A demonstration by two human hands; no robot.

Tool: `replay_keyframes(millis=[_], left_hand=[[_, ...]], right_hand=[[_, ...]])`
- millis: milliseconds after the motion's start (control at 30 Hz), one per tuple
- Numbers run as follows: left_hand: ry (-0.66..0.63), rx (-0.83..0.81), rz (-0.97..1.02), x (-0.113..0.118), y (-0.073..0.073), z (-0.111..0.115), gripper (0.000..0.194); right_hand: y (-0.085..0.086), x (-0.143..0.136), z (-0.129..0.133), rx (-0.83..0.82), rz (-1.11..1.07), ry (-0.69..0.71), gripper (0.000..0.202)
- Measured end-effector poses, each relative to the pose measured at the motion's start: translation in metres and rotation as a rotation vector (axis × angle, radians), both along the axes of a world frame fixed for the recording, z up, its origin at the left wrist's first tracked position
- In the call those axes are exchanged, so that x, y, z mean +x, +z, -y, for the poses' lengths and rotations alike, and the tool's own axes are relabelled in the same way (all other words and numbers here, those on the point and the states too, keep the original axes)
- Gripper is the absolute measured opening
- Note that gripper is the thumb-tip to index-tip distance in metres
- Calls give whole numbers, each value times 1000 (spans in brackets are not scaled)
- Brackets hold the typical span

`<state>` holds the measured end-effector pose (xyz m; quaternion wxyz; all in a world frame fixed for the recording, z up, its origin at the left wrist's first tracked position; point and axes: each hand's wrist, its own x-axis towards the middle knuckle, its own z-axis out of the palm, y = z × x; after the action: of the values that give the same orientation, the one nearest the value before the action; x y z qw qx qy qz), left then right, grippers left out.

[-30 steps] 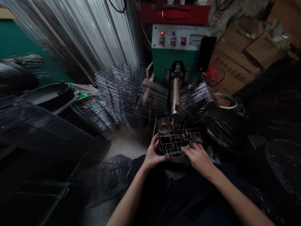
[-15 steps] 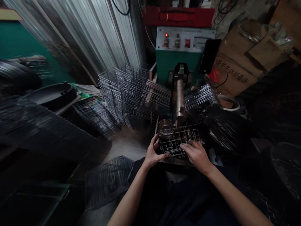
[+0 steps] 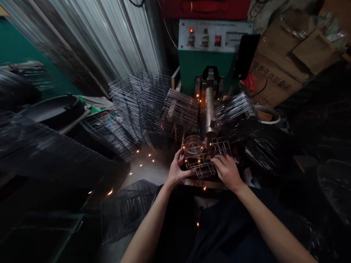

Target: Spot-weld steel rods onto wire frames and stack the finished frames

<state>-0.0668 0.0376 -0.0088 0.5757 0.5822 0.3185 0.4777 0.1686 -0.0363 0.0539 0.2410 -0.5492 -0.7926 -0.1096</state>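
Note:
A small wire rack (image 3: 204, 168) lies under the metal electrode arm (image 3: 210, 113) of a green spot welder (image 3: 207, 60). My left hand (image 3: 177, 170) grips the rack's left edge, thumb on the near side and fingers behind. On the right, my right hand (image 3: 227, 170) is closed on the rack, its fingertips pressed to the wires. The electrode tip meets the far part of the rack, and sparks fly around it. Behind the rack's wires shows a round metal piece (image 3: 192, 144), partly covered.
Stacked wire grids (image 3: 139, 106) stand to the left, with more wire panels (image 3: 128, 208) below. Bundled wire rods (image 3: 233, 109) lie right of the electrode, near a round tub (image 3: 265, 114). Cardboard boxes (image 3: 285, 69) rise at the back right. A dark phone (image 3: 246, 56) hangs on the welder.
Bright sparks have appeared around the electrode and over the floor. Both hands still hold the rack, and my right-hand fingers are more curled. The view has shifted slightly.

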Motion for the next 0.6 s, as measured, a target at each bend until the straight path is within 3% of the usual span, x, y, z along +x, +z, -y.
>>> replay_keyframes(millis=[167, 400, 600], left_hand=[[33, -31, -44, -2, 8, -22, 105], [54, -53, -33, -1, 12, -38, 103], [22, -87, -5, 2, 15, -57, 101]], right_hand=[[4, -5, -22, 46, -63, -116, 13], [7, -1, -35, 74, -39, -201, 17], [15, 6, -53, -7, -113, -98, 12]])
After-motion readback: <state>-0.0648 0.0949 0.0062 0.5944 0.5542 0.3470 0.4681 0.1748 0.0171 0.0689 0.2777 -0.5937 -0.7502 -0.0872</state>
